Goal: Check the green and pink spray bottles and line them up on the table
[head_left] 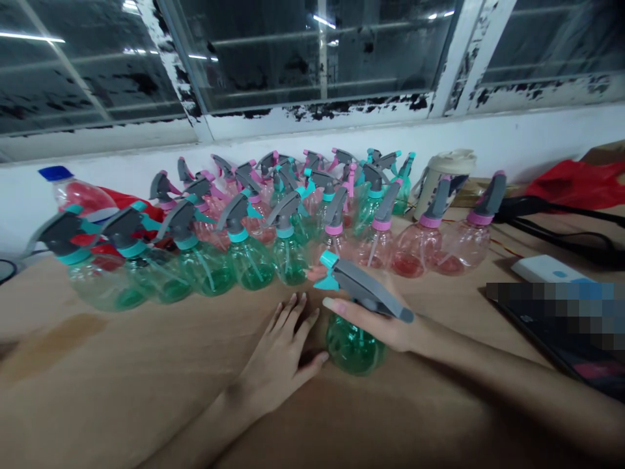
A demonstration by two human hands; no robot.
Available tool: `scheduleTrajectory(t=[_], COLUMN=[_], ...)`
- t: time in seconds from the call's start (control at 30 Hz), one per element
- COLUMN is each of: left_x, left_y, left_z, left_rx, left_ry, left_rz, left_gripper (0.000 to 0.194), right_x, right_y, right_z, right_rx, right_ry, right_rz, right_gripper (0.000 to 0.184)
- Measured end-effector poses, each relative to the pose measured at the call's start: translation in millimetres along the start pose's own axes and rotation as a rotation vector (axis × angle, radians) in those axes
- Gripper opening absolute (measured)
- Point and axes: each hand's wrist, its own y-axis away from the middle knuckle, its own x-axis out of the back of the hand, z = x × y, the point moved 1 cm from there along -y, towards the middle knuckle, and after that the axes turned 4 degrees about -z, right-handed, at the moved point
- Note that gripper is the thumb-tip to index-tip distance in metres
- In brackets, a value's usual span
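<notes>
A green spray bottle [352,348] with a grey and teal trigger head [364,286] stands on the brown table [122,378] in front of me. My right hand [378,319] is wrapped round its neck, fingers closed just under the trigger head. My left hand [283,355] lies flat on the table right beside the bottle, fingers stretched out and apart, the thumb tip close to the bottle's base. It holds nothing.
Several green and pink spray bottles [249,251] stand in rows against the white wall. A blue-capped bottle [81,192] is at the left, a beige jug [446,176] and red bag [579,182] at the right. A white device [547,268] and dark tablet [561,332] lie at the right edge.
</notes>
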Motion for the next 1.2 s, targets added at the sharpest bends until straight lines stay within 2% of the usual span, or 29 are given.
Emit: scheduleTrajectory(t=[0.67, 0.97, 1.1, 1.2], left_x=[4.2, 4.1, 4.8, 6.6], left_y=[-3.8, -2.5, -2.4, -3.3], left_z=[0.9, 2.7, 2.3, 1.0], left_rx=[0.018, 0.007, 0.015, 0.026], left_ry=[0.046, -0.007, -0.001, 0.028], left_rz=[-0.061, -0.048, -0.045, -0.051], left_gripper=[0.062, 0.062, 0.061, 0.060], right_x=[-0.2, 0.8, -1.1, -1.3], right_y=[0.3, 1.4, 0.4, -0.7], right_z=[1.5, 0.2, 0.4, -0.6], right_rx=[0.027, 0.004, -0.031, -0.021], right_ry=[0.003, -0.070, -0.127, -0.075], right_rz=[-0.003, -0.023, -0.021, 0.005], right_gripper=[0.029, 0.025, 0.017, 0.012])
